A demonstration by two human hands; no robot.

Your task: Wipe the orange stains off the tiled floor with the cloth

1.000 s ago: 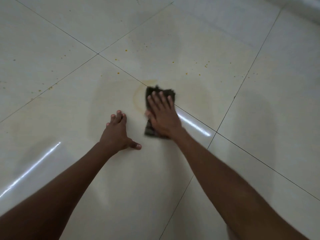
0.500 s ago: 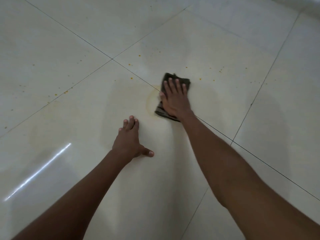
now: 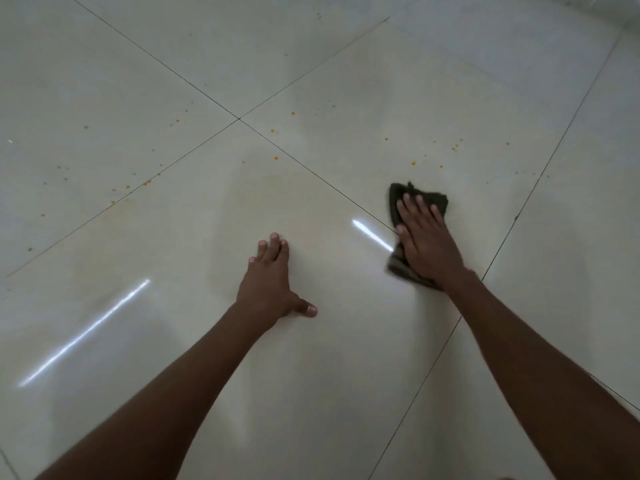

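A dark folded cloth (image 3: 396, 199) lies flat on the pale glossy tiled floor (image 3: 346, 358), and my right hand (image 3: 427, 242) presses down on it with fingers spread. My left hand (image 3: 272, 282) rests palm-down on the floor to the cloth's left, holding nothing. Small orange stains dot the tiles beyond both hands: one (image 3: 276, 158) past my left hand, a few (image 3: 413, 163) just beyond the cloth, and a scatter (image 3: 147, 182) to the far left. A faint yellowish smear (image 3: 270, 199) covers the tile ahead of my left hand.
Dark grout lines cross at a junction (image 3: 239, 118) ahead of me. Bright light reflections streak the wet-looking tile (image 3: 86, 332). A wall base shows at the top right corner (image 3: 616, 8).
My right hand has slid the cloth to the right and slightly nearer, off the yellowish ring. My left hand stayed planted on the floor.
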